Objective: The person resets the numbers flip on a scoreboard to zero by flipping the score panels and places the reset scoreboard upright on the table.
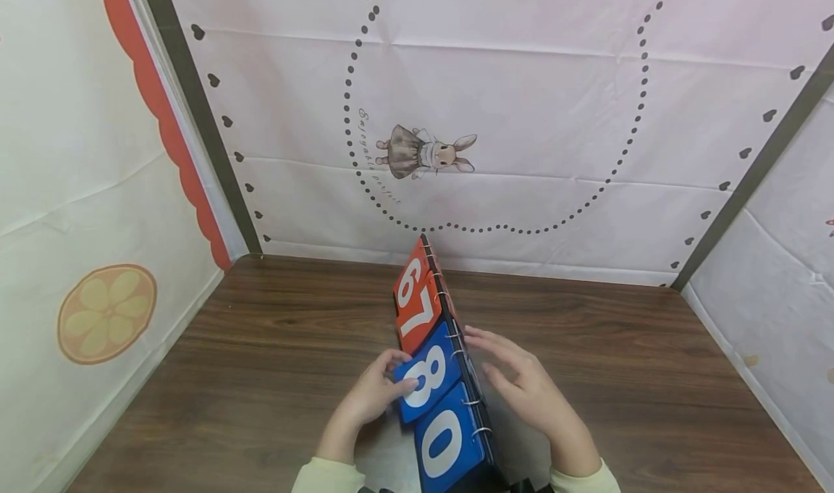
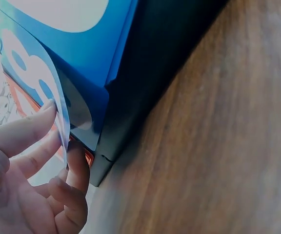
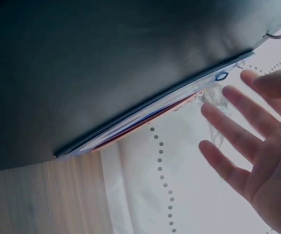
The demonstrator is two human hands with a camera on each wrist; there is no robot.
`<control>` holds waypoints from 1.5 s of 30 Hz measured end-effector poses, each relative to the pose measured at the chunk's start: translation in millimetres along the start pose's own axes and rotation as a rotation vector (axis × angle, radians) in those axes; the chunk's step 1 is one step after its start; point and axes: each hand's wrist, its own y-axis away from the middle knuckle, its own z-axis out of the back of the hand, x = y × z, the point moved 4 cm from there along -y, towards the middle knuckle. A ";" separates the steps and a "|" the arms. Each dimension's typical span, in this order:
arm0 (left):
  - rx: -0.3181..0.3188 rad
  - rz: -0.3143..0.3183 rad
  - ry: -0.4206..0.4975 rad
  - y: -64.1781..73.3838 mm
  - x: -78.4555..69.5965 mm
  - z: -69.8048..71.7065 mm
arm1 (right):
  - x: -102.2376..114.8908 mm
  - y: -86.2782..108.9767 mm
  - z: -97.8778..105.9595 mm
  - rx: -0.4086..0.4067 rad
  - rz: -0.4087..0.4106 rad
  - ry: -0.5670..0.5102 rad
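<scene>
A tabletop flip scoreboard (image 1: 474,483) stands lengthwise, its number cards hung from metal rings along the black top edge. My left hand (image 1: 370,393) pinches the free edge of a blue card with a white 8 (image 1: 426,366), thumb in front and fingers behind. In the left wrist view this card (image 2: 26,61) bends away from the blue card beneath. Nearer me hangs a blue card with a white 0 (image 1: 449,442). My right hand (image 1: 524,383) is on the scoreboard's other side, fingers spread, holding nothing. The right wrist view shows that hand (image 3: 257,141) beside the black back panel (image 3: 106,63).
Red cards (image 1: 420,312) with white digits hang at the scoreboard's far end. A dark wood-grain table (image 1: 293,319) lies beneath it. White cloth walls (image 1: 521,116) with dotted lines and a printed rabbit rise behind the table and at both sides.
</scene>
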 end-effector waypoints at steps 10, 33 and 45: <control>0.004 0.003 0.005 -1.0 -0.3 -1.8 | -11.6 1.9 -5.9 0.161 -0.279 0.030; -0.009 0.001 -0.032 -1.3 0.7 -2.2 | -54.6 11.4 -22.3 0.376 -0.464 -0.069; -0.008 -0.015 -0.049 1.6 0.4 -0.9 | -54.7 13.9 -21.6 0.416 -0.462 -0.099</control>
